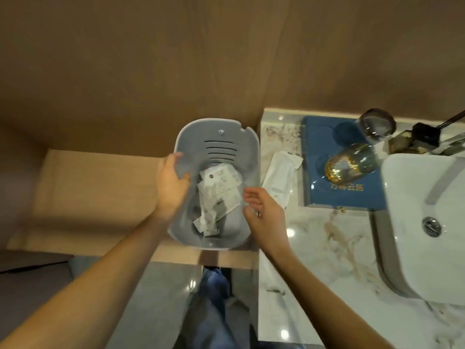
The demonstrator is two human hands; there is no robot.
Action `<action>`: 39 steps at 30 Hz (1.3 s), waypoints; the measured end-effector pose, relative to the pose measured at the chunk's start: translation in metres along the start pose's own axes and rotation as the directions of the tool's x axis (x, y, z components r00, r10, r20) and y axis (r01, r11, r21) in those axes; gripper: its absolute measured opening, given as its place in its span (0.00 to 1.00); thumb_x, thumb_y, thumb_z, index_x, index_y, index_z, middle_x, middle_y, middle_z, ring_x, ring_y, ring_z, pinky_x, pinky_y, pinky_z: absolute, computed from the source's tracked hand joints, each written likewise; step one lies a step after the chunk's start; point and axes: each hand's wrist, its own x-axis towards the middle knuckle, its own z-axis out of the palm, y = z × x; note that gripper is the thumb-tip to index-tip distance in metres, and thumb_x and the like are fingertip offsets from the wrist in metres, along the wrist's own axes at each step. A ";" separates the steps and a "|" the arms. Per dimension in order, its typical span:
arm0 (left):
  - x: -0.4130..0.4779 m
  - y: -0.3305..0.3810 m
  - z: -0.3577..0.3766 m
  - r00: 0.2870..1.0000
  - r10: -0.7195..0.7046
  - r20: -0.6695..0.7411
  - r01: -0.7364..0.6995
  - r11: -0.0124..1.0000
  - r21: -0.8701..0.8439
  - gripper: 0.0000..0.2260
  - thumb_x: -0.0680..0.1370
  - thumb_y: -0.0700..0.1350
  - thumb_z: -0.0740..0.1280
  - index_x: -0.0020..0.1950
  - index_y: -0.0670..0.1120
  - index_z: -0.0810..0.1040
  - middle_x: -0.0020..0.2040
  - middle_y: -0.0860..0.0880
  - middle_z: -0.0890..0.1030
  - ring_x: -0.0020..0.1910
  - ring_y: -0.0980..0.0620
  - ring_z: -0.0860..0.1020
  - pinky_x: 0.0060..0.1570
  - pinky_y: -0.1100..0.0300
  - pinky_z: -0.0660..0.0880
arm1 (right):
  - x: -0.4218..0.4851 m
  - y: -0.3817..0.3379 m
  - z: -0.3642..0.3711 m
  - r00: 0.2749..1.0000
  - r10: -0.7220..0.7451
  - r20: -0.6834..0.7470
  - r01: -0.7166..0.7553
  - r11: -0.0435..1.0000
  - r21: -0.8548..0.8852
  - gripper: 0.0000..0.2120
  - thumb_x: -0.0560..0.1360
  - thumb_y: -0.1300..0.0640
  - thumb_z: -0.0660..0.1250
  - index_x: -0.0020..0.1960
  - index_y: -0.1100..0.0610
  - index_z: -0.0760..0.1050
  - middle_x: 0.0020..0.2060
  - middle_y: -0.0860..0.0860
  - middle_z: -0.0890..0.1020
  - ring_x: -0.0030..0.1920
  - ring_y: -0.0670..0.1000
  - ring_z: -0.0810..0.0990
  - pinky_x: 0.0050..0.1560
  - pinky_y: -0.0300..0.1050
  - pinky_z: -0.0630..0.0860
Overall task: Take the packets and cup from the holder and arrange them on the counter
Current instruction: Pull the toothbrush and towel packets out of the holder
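Hands [173, 185] [261, 212] flank grey holder [246, 147] containing white packets [219, 195].

the marble counter [324, 248] carries a white packet [280, 178] near its left edge, a blue tray [314, 172] just beside that, and a white basin [425, 222] on the right. two glasses [349, 163] stand on the tray.

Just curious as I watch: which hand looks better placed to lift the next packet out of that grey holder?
The right hand, probably. It hovers open beside the white packets in the grey holder, and it is nearer the marble counter. The left hand is at the holder's left wall.
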 end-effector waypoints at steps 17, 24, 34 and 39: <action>-0.014 -0.075 -0.001 0.989 -0.010 0.150 0.025 0.995 -0.099 0.34 0.80 0.38 0.55 0.84 0.58 0.50 0.45 0.49 0.82 0.39 0.51 0.79 0.34 0.61 0.70 | 0.179 0.172 0.207 0.458 0.842 0.284 -0.888 0.421 0.184 0.20 0.80 0.61 0.69 0.68 0.66 0.68 0.54 0.61 0.77 0.36 0.57 0.78 0.20 0.43 0.78; -0.011 -0.088 0.010 0.990 0.067 0.123 -0.057 0.995 -0.084 0.40 0.77 0.29 0.57 0.84 0.55 0.49 0.67 0.49 0.79 0.46 0.57 0.78 0.41 0.82 0.68 | 0.186 0.249 0.267 0.432 0.822 0.371 -0.899 0.361 0.247 0.09 0.77 0.49 0.68 0.49 0.55 0.74 0.44 0.53 0.79 0.41 0.52 0.80 0.30 0.44 0.83; -0.005 -0.091 0.012 0.985 -0.060 0.160 0.067 0.997 -0.038 0.42 0.77 0.28 0.56 0.83 0.61 0.49 0.47 0.48 0.81 0.35 0.54 0.77 0.33 0.66 0.71 | 0.186 0.211 0.238 0.443 0.868 0.223 -0.890 0.395 0.229 0.22 0.75 0.66 0.74 0.66 0.61 0.72 0.61 0.65 0.80 0.54 0.64 0.85 0.20 0.43 0.79; -0.006 -0.084 0.005 0.979 -0.080 0.188 0.123 0.964 -0.235 0.36 0.81 0.31 0.60 0.82 0.59 0.57 0.63 0.74 0.72 0.55 0.73 0.75 0.63 0.62 0.73 | 0.141 0.096 0.187 0.732 0.648 0.211 -0.680 0.675 0.285 0.13 0.79 0.61 0.70 0.61 0.65 0.77 0.47 0.61 0.85 0.34 0.54 0.83 0.39 0.50 0.85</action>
